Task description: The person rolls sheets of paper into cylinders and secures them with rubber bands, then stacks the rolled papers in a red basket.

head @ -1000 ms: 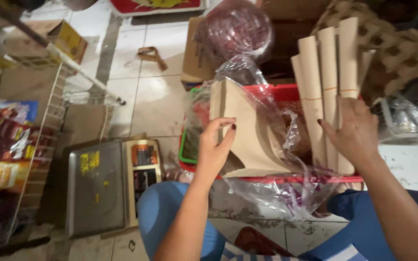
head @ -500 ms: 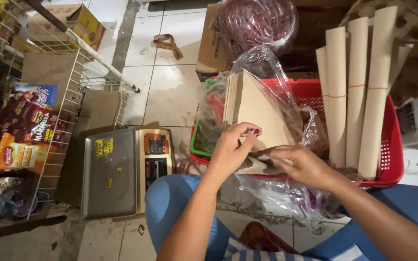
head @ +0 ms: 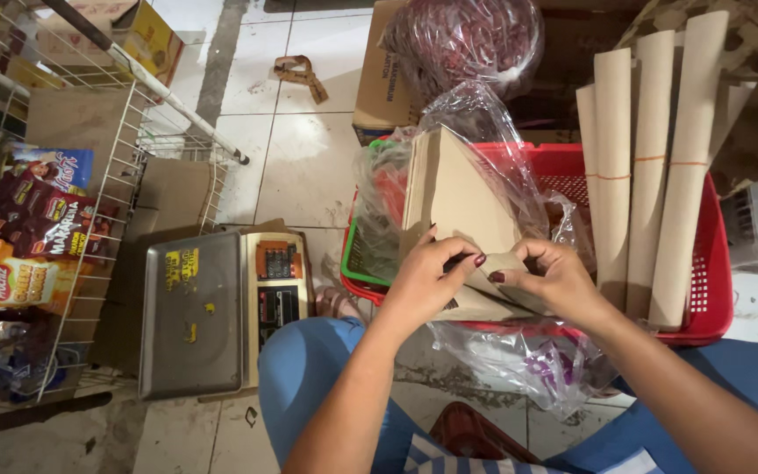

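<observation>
We have our left hand (head: 427, 281) and right hand (head: 554, 276) side by side, fingers pinched on the lower corner of a folded brown paper sheet (head: 458, 197) that stands tilted at the near edge of the red basket (head: 712, 290), against a clear plastic bag (head: 484, 114). Rolled brown paper tubes (head: 651, 175) lean upright inside the basket to the right. A metal weighing scale (head: 212, 312) sits on the tiled floor (head: 300, 167) to our left, beside a white wire rack (head: 89, 219) of snack packets (head: 19, 237).

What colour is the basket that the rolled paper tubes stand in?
Red: the basket is red plastic mesh, holding the tan paper rolls. It shows clearly in the head view.
</observation>
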